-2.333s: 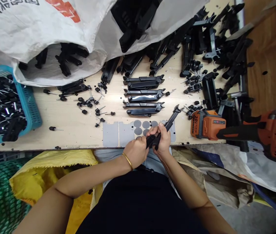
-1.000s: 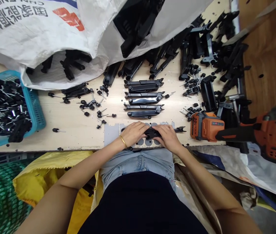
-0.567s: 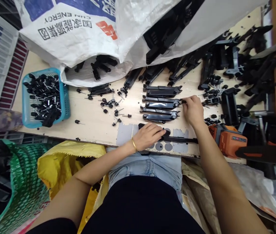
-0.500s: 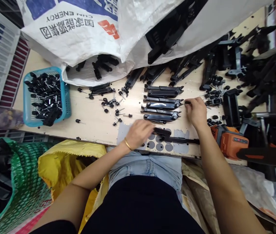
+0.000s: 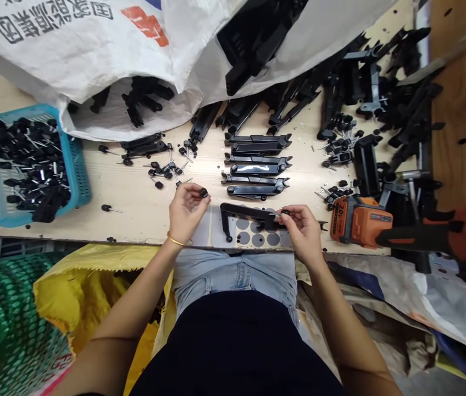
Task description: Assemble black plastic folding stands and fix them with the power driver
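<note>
My left hand [image 5: 186, 213] is closed in a pinch, with a small black knob [image 5: 204, 192] at its fingertips. Between the thumb and fingers of my right hand [image 5: 305, 234] is a black-headed screw [image 5: 285, 212], its metal shank pointing left. Just below that screw, a black hinged bracket [image 5: 243, 209] lies bent on a grey sheet with round marks [image 5: 258, 240], its right part partly hidden by my right hand. Beyond it, several black folded brackets [image 5: 256, 169] lie in a row. Loose black-headed screws [image 5: 169, 169] are scattered left of that row.
A blue basket [image 5: 78, 170] full of black-headed screws stands at left. White sacks [image 5: 134, 71] with black parts cover the back. An orange cordless tool [image 5: 360, 220] lies at right, near more screws [image 5: 342, 137] and black brackets. A yellow sack [image 5: 88, 275] hangs below the table edge.
My left hand has left the bracket and moved left, now with a knob. My right hand has come down and left with a screw, over the bracket. The view has shifted right.
</note>
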The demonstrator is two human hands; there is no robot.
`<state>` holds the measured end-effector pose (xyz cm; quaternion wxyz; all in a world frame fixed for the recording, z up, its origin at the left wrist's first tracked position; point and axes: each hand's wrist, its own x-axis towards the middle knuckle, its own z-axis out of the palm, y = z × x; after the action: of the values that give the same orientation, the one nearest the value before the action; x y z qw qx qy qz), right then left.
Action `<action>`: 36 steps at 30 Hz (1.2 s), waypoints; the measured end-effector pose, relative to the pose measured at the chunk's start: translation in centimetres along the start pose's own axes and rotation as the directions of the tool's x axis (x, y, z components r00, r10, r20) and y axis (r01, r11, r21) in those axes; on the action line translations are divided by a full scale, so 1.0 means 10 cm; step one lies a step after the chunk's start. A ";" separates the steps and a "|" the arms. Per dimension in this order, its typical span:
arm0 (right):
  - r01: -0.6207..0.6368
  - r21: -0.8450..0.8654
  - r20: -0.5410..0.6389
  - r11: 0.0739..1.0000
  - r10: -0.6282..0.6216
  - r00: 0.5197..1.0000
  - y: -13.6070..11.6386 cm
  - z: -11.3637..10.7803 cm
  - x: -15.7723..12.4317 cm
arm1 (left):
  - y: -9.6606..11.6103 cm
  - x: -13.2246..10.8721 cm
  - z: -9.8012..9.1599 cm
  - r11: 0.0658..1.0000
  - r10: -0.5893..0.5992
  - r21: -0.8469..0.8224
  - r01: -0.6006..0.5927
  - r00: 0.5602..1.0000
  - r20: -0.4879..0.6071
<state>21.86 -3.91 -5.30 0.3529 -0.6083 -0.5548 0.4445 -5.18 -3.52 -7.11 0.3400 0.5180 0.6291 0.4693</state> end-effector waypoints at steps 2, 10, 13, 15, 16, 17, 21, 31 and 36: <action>0.073 -0.199 0.023 0.977 -0.070 0.997 0.01 -0.03 0.01 | 0.02 -0.06 0.08 0.989 -0.038 -0.141 0.043 0.999 0.039; 0.434 -0.535 0.287 0.725 -0.327 0.900 -0.23 -0.04 0.04 | -0.11 -0.06 0.23 0.983 -0.094 -0.153 0.098 0.995 0.032; 0.492 -0.521 0.325 0.697 -0.371 0.870 -0.19 0.03 0.05 | -0.13 -0.08 0.23 0.996 -0.033 -0.078 0.034 0.999 0.014; 0.490 -0.480 0.283 0.727 -0.400 0.871 -0.13 0.06 0.06 | -0.12 -0.10 0.23 1.000 0.025 -0.018 -0.024 1.000 0.014; 0.484 -0.459 0.258 0.745 -0.409 0.875 -0.10 0.07 0.07 | -0.12 -0.11 0.23 0.998 0.062 0.024 -0.062 0.998 0.012; 0.478 -0.444 0.242 0.757 -0.413 0.878 -0.07 0.08 0.07 | -0.11 -0.12 0.22 0.991 0.109 0.081 -0.109 0.994 0.011; 0.489 -0.486 0.256 0.724 -0.417 0.872 0.02 0.10 0.03 | -0.06 -0.14 0.14 0.857 0.386 0.309 -0.412 0.911 0.145; 0.574 -0.576 0.336 0.582 -0.471 0.815 0.50 -0.11 -0.16 | 0.07 0.00 -0.05 0.733 0.436 0.369 -0.572 0.811 0.390; 0.579 -0.638 0.339 0.508 -0.491 0.803 0.56 -0.07 -0.16 | 0.05 0.14 -0.09 0.754 0.391 0.317 -0.575 0.781 0.487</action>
<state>24.57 -6.24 -10.01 0.1752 -0.4673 -0.8613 0.0953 -6.14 -2.39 -6.27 0.1933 0.8121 0.4793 0.2708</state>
